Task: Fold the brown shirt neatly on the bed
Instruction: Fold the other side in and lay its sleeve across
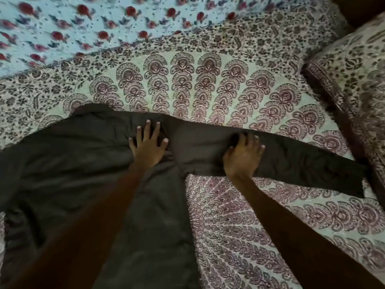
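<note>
The brown shirt (83, 163) lies spread flat on the bed (208, 84), its body filling the lower left and one long sleeve (302, 165) stretched out to the right. My left hand (149, 142) presses flat on the shirt near the shoulder seam, fingers spread. My right hand (242, 153) rests palm down on the sleeve close to the shoulder, fingers apart. Neither hand grips the cloth. The shirt's left edge runs out of view.
The bed wears a cream sheet with a maroon mandala print. A pale blue cloth with red flowers (62, 28) lies across the far side. A pillow (358, 80) in matching print sits at the right, just beyond the sleeve's cuff.
</note>
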